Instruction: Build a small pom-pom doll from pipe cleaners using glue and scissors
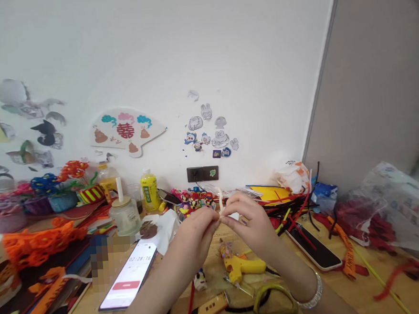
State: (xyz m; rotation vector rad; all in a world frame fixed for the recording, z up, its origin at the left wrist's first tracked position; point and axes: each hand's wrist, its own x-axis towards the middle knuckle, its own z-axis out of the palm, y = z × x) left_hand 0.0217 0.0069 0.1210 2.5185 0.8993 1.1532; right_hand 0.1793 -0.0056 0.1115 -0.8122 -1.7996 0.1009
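Note:
Above the middle of the table, my left hand (200,228) and my right hand (247,216) meet at the fingertips. Both pinch a short white pipe cleaner (220,198), whose upper end sticks up between them; the lower part is hidden by my fingers. Below my hands lies a yellow hot glue gun (240,268). To its left is a small white and dark figure head (200,279). Nearer to me are a pair of olive-handled scissors (275,301) and a yellow and black flat object (210,310) whose kind I cannot make out.
A lit phone (131,275) showing a timer lies left, a dark phone (314,246) right. Behind stand a glass jar (125,216), a yellow-green bottle (149,190) and several small figures (193,200). Orange pipe-cleaner work (40,248) covers the left; plastic bags (395,206) lie right.

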